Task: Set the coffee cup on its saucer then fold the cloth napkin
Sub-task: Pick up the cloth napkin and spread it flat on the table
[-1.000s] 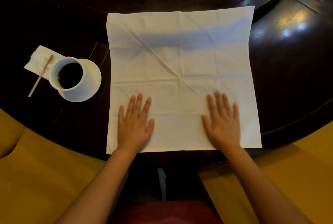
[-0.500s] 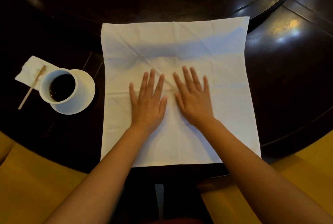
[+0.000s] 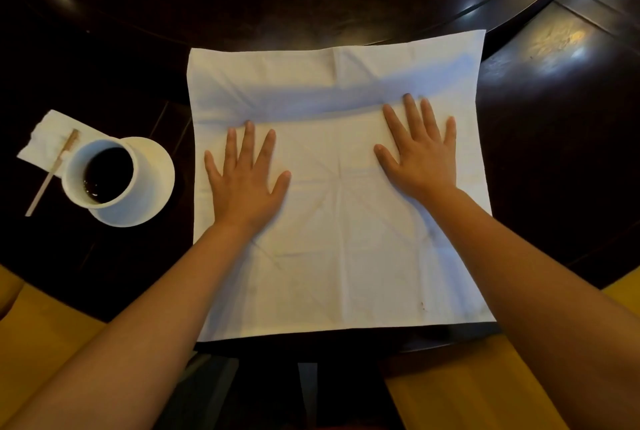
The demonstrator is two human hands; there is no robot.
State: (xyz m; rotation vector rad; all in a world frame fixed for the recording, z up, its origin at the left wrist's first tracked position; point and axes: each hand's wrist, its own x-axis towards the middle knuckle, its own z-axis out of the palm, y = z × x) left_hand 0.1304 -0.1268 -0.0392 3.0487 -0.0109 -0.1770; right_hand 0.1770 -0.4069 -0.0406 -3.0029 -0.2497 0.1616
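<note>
A white cloth napkin point(image 3: 339, 267) lies spread flat and square on the dark table, creased with fold lines. My left hand point(image 3: 244, 180) presses flat on its left half, fingers straight and spread. My right hand point(image 3: 420, 152) presses flat on its right half, a little farther up. At the left a white coffee cup point(image 3: 138, 187) full of dark coffee stands on its white saucer point(image 3: 157, 159).
A small paper napkin point(image 3: 45, 139) with a wooden stir stick point(image 3: 52, 173) lies left of the cup. The dark round table point(image 3: 554, 152) has a raised inner ring point(image 3: 502, 10) at the back. Yellow seats point(image 3: 467, 391) flank the near edge.
My hands slid from the napkin's near part to its middle, then apart toward its left and right sides. The napkin stays flat; the cup stays on the saucer.
</note>
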